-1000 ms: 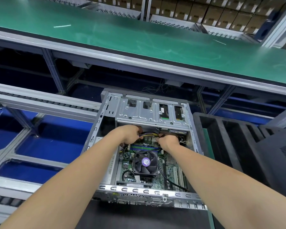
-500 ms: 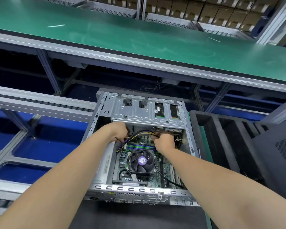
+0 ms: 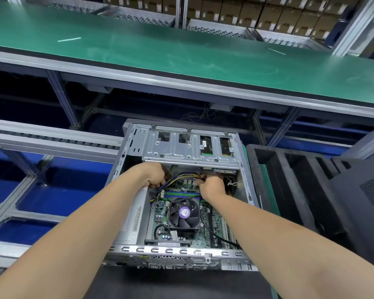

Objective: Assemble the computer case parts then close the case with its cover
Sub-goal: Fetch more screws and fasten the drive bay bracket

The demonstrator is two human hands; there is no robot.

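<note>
Two hands are seen inside the computer case (image 3: 181,253), which is laid on its side, open face up, on a dark mat (image 3: 181,284), centre-low in view. Cable bundle (image 3: 183,176) (yellow/black/purple wires) is arched over the motherboard (image 3: 217,225), just below the drive cage (image 3: 190,148), btwn the hands. Left hand (image 3: 154,174): fingers curled tight round the bundle's left part, by the case's left wall. Right hand (image 3: 212,186): bundle's right end is pinched btwn thumb and curled fingers; connector can't be made out. CPU fan (image 3: 184,212) w/ purple hub label is sited mid-board, nearer the viewer than both hands, untouched. Black cable (image 3: 212,230) is run down the fan's right side toward the near rim. Drive cage is fixed across the case's far end. Black foam tray (image 3: 289,180) w/ long slots is set just right of the case; dark vented panel (image 3: 365,190) is seen at the tray's right, overlapping it. Green conveyor belt (image 3: 181,57) is run across behind, on a metal frame. Cardboard boxes (image 3: 268,14) are stacked beyond it.
</note>
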